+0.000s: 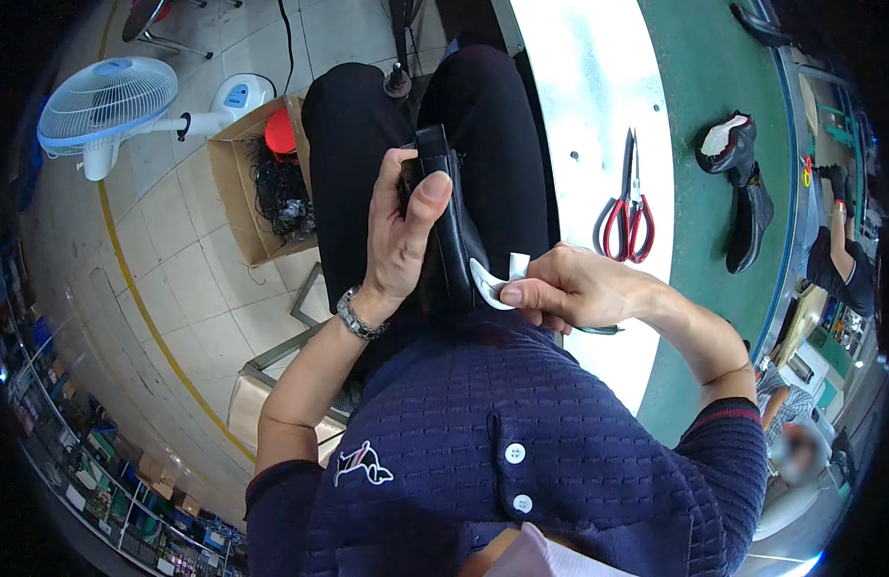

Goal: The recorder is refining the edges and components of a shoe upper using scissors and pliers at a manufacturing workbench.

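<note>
Upright over my lap, a black leather shoe [447, 255] is gripped by my left hand [404, 226]. The thumb lies across its side near the heel end, and the fingers wrap behind it. My right hand [584, 287] is closed on a curved white blade-like tool [487, 285], whose pointed end lies against or very near the shoe's lower side. A short white stub [518, 264] stands up beside the thumb, and a thin green end [599, 330] sticks out under the palm. How these parts join is hidden by the fingers.
To the right runs a white tabletop [598, 87] with red-handled scissors [630, 207] on it. Beyond, two black shoes [749, 216] rest on a green surface. A cardboard box [235, 207] holding black scraps and a white fan [108, 106] stand left. Another person [786, 409] sits far right.
</note>
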`<state>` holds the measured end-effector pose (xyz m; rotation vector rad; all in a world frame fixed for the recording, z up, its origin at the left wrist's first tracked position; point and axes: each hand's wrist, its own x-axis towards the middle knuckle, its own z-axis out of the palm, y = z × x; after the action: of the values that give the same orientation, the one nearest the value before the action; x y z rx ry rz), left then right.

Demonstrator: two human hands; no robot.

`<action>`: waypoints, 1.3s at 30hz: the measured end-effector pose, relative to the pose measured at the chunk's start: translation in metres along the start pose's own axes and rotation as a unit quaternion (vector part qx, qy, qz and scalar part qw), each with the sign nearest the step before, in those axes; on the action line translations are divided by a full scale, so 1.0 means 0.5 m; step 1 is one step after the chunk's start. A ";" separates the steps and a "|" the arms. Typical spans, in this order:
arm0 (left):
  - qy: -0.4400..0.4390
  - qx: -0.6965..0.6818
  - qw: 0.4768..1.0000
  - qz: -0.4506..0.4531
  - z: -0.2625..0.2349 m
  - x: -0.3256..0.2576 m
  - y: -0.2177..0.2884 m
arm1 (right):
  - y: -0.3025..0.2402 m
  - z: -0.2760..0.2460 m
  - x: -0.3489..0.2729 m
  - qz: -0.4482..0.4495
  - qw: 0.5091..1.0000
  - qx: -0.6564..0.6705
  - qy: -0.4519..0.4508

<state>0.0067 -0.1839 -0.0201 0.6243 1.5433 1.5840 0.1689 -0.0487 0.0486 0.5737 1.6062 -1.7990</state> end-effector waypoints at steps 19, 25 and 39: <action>0.031 -0.028 0.999 0.008 -0.018 0.039 -0.035 | -0.018 0.061 0.029 -0.053 0.955 -0.228 0.180; -0.015 -0.040 0.999 -0.015 -0.025 0.056 -0.049 | 0.006 0.031 0.029 -0.002 0.991 0.023 0.133; 0.006 -0.009 1.000 -0.006 -0.001 0.001 -0.016 | -0.043 -0.012 0.020 0.008 0.993 -0.118 0.025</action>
<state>0.0077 -0.1845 -0.0279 0.5951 1.5381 1.5932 0.1462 -0.0439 0.0557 0.5239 1.8116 -1.5653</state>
